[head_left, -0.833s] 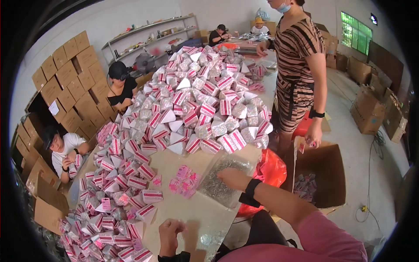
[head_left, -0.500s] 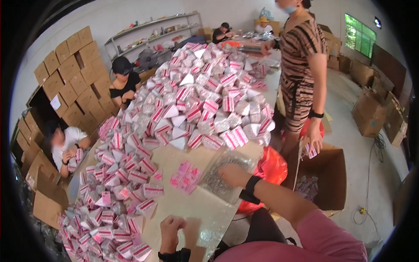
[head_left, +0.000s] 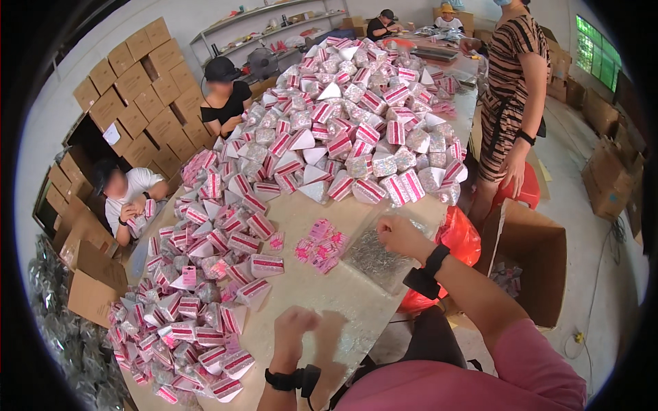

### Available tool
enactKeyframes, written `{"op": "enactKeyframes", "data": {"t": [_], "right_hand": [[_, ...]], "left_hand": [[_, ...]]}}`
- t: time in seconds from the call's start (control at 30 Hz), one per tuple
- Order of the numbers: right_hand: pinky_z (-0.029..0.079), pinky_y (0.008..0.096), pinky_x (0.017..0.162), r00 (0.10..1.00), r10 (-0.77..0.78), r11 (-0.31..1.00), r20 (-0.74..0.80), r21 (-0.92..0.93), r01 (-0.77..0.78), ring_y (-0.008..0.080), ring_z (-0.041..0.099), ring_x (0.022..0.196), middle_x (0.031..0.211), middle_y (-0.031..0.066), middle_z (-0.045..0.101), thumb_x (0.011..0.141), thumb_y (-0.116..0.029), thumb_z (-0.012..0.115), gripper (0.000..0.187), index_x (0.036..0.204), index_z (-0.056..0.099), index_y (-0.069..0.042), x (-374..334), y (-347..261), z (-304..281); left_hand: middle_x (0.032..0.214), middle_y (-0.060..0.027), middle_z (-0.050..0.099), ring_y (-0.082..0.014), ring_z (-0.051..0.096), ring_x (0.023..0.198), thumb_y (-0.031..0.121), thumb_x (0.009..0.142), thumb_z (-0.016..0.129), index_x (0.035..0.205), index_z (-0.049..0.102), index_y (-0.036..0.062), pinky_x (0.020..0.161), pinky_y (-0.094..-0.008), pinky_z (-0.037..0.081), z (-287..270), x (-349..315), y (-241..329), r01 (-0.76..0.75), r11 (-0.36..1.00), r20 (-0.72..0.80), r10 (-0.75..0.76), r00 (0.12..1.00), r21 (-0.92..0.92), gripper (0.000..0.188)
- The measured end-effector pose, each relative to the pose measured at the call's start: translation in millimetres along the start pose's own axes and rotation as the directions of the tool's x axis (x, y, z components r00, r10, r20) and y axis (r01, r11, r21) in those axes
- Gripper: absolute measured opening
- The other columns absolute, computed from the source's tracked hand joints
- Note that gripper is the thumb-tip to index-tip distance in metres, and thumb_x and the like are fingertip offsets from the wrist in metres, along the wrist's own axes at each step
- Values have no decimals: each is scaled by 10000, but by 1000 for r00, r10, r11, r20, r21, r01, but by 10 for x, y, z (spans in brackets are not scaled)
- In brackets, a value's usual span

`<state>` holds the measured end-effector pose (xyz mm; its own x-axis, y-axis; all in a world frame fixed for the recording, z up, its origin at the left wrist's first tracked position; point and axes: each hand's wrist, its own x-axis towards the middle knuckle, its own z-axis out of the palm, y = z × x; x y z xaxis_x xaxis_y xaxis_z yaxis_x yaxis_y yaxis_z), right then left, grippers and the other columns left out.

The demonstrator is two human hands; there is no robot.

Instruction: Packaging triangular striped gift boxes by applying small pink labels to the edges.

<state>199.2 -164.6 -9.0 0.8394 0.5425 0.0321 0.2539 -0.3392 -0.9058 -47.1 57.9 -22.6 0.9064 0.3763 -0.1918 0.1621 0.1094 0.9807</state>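
My right hand [head_left: 404, 237] is closed, fingers bent together, over a clear plastic bag or tray [head_left: 394, 283] spread with many small silvery metal pieces [head_left: 373, 252]. Whatever its fingers hold is too small to make out. Lower down, my left hand [head_left: 295, 325] is raised over the near part of the table, its fingers curled in and somewhat blurred; its contents cannot be seen. Between the hands and the big pile lie small pink printed cards [head_left: 322, 245], loosely stacked. A large heap of wedge-shaped clear packs with pink and white bands [head_left: 319, 147] covers much of the table [head_left: 295, 288].
An open carton [head_left: 528, 267] stands right of the table, beside a red plastic bag [head_left: 458, 236]. A person in a striped dress [head_left: 510, 96] stands there; two seated people [head_left: 226, 103] work along the left side. Stacked cartons [head_left: 137, 103] line the wall.
The view has shifted, so the scene sits farther right and slightly higher. My right hand has lifted and curled above the metal pieces. The standing person's hand no longer shows a pack.
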Motion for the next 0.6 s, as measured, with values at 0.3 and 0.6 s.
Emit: {"op": "enactKeyframes", "data": {"t": [0.3, 0.6], "right_hand": [[506, 399, 652, 986, -162, 920, 46, -353, 168, 300, 638, 713, 793, 147, 631, 744, -15, 534, 126, 816, 637, -23, 75, 197, -4], [481, 454, 772, 935, -210, 614, 285, -706, 353, 366, 610, 862, 885, 177, 631, 787, -34, 491, 203, 935, 628, -49, 60, 67, -17]], "left_hand": [[840, -130, 658, -172, 629, 737, 140, 891, 571, 865, 590, -8, 688, -268, 505, 115, -1, 64, 73, 992, 52, -68, 996, -103, 151], [852, -123, 664, -164, 625, 730, 154, 901, 563, 867, 594, 3, 699, -278, 501, 157, -18, 4, 105, 994, 79, -102, 992, -35, 158]]}}
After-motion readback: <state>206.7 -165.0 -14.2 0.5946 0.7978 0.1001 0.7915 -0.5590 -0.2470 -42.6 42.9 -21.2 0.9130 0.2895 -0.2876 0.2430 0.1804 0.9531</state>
